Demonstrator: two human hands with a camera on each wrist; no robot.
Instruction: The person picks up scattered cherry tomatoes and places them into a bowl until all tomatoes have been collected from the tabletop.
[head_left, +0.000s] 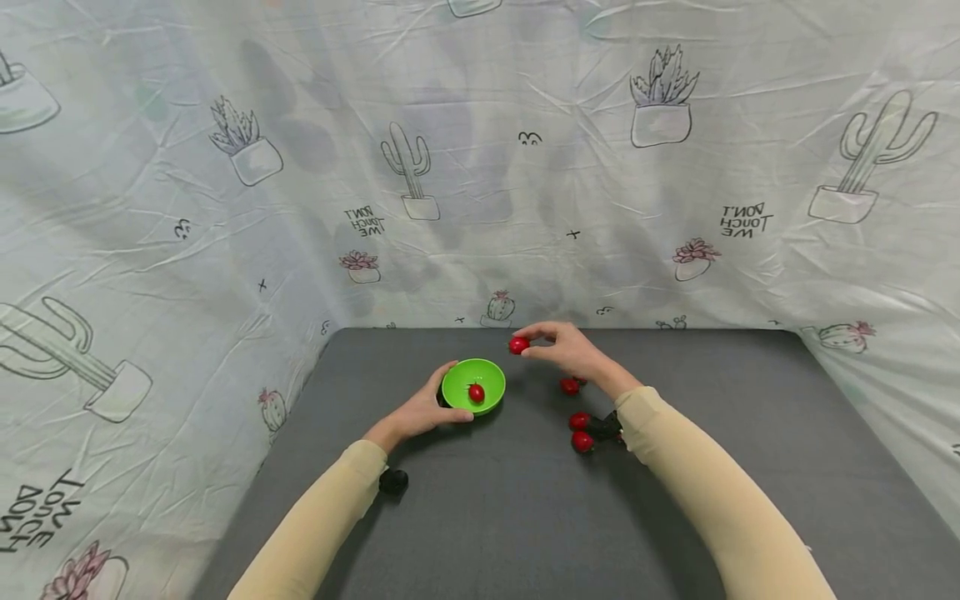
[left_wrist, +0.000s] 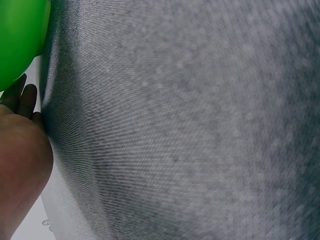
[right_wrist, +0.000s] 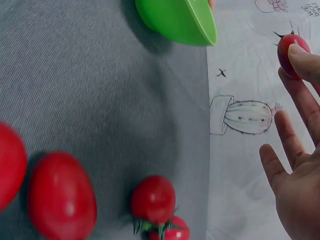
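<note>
My left hand [head_left: 423, 412] holds a small green bowl [head_left: 459, 380] from its left side, thumb along the near rim and fingers around the far side. Inside the bowl lies one red cherry tomato [head_left: 476, 393]. To the bowl's upper right, raised above the table, my right hand [head_left: 567, 350] pinches another cherry tomato [right_wrist: 286, 56] between thumb and index finger; its other fingers are spread in the right wrist view. The left wrist view catches only part of the bowl [left_wrist: 20, 37] and hand [left_wrist: 22, 155].
Several more cherry tomatoes [head_left: 582, 442] lie on the dark grey table [head_left: 495, 517], below and beside my right wrist; some have green stems [right_wrist: 150, 227]. A white cloth [head_left: 480, 192] printed with potted cacti hangs behind and to the left. Dark objects [head_left: 393, 482] show by both wrists.
</note>
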